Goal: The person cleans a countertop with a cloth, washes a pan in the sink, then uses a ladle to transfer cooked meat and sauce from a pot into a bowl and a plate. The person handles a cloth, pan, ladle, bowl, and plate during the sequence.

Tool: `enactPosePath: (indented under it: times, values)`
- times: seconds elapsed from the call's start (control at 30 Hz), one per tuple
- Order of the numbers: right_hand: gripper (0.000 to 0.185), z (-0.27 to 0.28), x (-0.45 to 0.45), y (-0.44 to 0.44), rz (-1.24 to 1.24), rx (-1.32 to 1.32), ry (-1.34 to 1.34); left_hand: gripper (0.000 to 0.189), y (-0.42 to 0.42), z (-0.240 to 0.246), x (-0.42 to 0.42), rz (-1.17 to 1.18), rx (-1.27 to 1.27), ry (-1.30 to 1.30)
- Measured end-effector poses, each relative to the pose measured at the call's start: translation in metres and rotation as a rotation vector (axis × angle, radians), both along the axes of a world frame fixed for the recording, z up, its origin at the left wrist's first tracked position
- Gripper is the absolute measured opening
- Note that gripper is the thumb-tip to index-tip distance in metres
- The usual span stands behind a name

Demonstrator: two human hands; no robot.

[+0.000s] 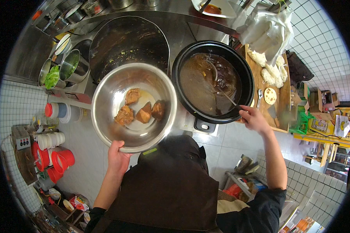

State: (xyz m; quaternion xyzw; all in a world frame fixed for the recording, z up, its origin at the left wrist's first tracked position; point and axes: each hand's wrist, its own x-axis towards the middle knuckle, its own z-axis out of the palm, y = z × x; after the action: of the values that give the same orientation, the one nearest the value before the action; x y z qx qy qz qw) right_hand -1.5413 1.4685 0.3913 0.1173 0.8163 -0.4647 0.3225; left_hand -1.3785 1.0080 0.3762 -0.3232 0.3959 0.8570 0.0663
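Note:
My left hand (118, 157) grips the near rim of a stainless steel mixing bowl (105, 96). Several chunks of brown braised meat (144, 112) lie in its bottom with a little liquid. To the right is a round black electric pot (249, 81) filled with dark brown broth (195, 87). My right hand (255, 120) holds the dark handle of a ladle (227, 96) over the pot's near right rim. The ladle's head is partly sunk in the broth, so what it holds is hidden. The bowl's right rim comes close to the pot; whether they touch I cannot tell.
Behind the bowl sits a large dark wok (128, 40) with food scraps. A wooden board (284, 102) on the right bears dough (269, 72), a flatbread (270, 96), a wrench (260, 97) and a cleaver (272, 112). Steel pots (78, 70) stand left; red buckets (62, 160) lower left.

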Motion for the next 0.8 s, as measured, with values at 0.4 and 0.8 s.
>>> enactPosePath:
  times: [0.4,0.8]
  values:
    - [0.041,0.013,0.056,-0.015,-0.334,-0.397,-0.232,0.049,0.009,0.007,-0.019,-0.035,-0.009,-0.020]
    - [0.034,0.040,0.114,-0.033,-0.548,-0.268,0.004,0.037,0.030,0.009,-0.047,-0.212,0.038,0.034]
